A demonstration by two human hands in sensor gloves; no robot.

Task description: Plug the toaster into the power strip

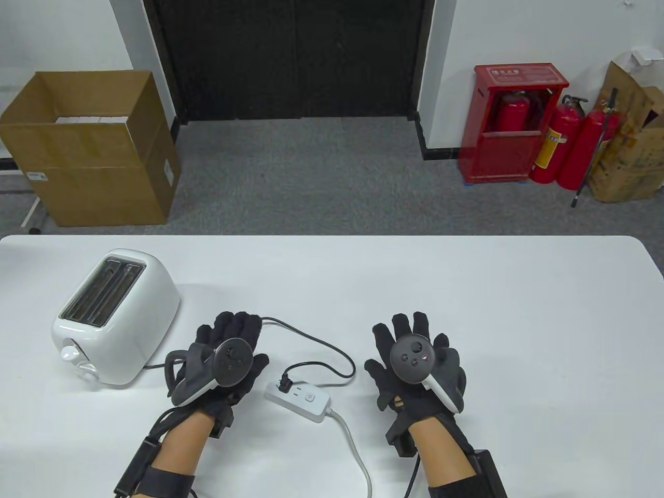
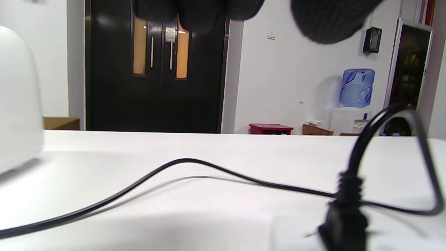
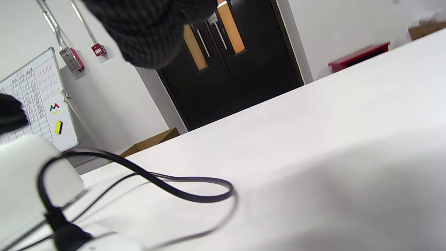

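Both hands are lying spread on the table [image 1: 467, 290], left hand [image 1: 228, 358] and right hand [image 1: 415, 363] gripping nothing. Between them the black plug [image 1: 284, 384] is sitting in the power strip [image 1: 298, 398]. Further back the toaster [image 1: 116, 316] is standing, slots empty.

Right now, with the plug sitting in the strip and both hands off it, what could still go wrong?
1. The plug stands in the power strip, but full seating can't be confirmed; it may be only partly in.
2. The black cord loops on the table between the left hand and right hand; a withdrawing hand could snag it and tug the plug or toaster.
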